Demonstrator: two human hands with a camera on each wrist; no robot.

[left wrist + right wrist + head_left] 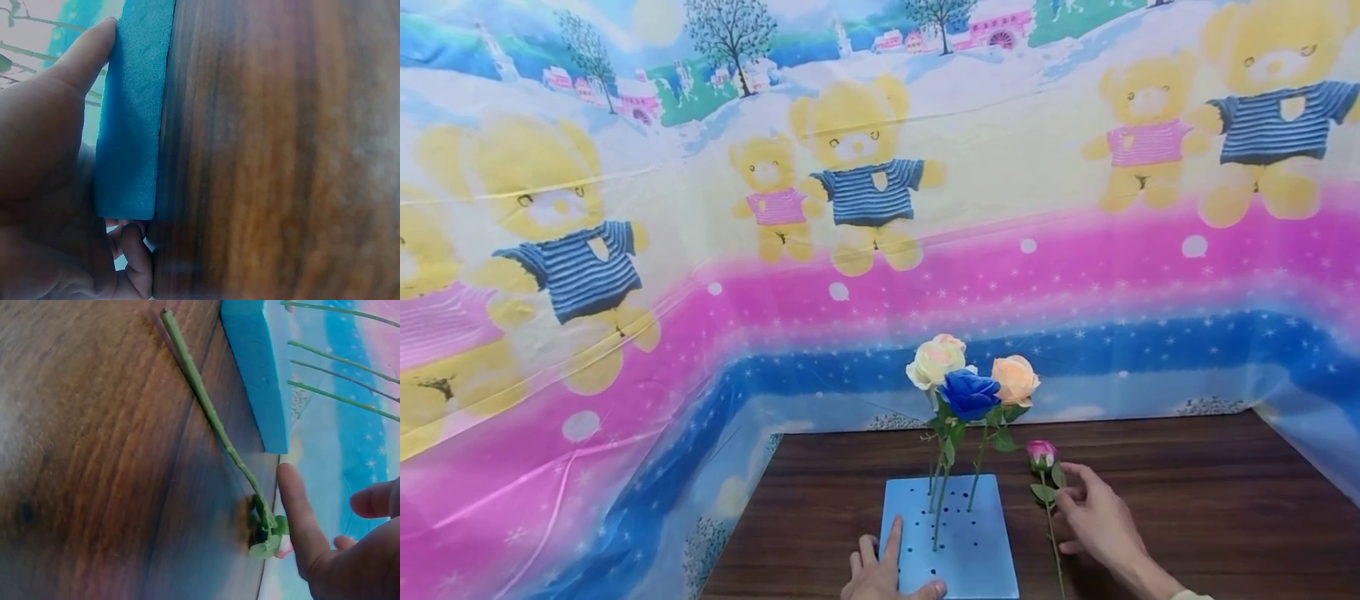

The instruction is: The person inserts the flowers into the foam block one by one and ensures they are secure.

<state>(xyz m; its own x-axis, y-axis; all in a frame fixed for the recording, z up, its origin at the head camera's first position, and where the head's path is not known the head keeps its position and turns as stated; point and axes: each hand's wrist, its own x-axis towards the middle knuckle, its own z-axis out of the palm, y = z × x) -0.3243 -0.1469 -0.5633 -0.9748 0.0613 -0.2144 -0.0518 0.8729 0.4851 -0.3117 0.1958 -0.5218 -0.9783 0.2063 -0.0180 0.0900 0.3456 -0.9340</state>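
A light blue foam block point(970, 542) dotted with holes lies on the dark wooden table point(1187, 500). Three artificial roses stand in it: cream point(936, 361), blue point(970, 393) and peach point(1015, 379). My left hand point(898, 571) rests on the block's near left corner, index finger straight on top and thumb along the front edge; in the left wrist view the thumb point(81, 59) lies against the foam block point(134, 112). A small pink rose point(1042, 454) lies on the table right of the block. My right hand point(1071, 504) is beside its leaves, with a straight finger point(300, 525) next to the stem point(212, 419) and not gripping it.
A plastic sheet printed with teddy bears point(857, 183) hangs behind and to the left of the table, and closes in at the right point(1322, 417). Bare wood point(281, 156) stretches right of the pink rose and behind the block.
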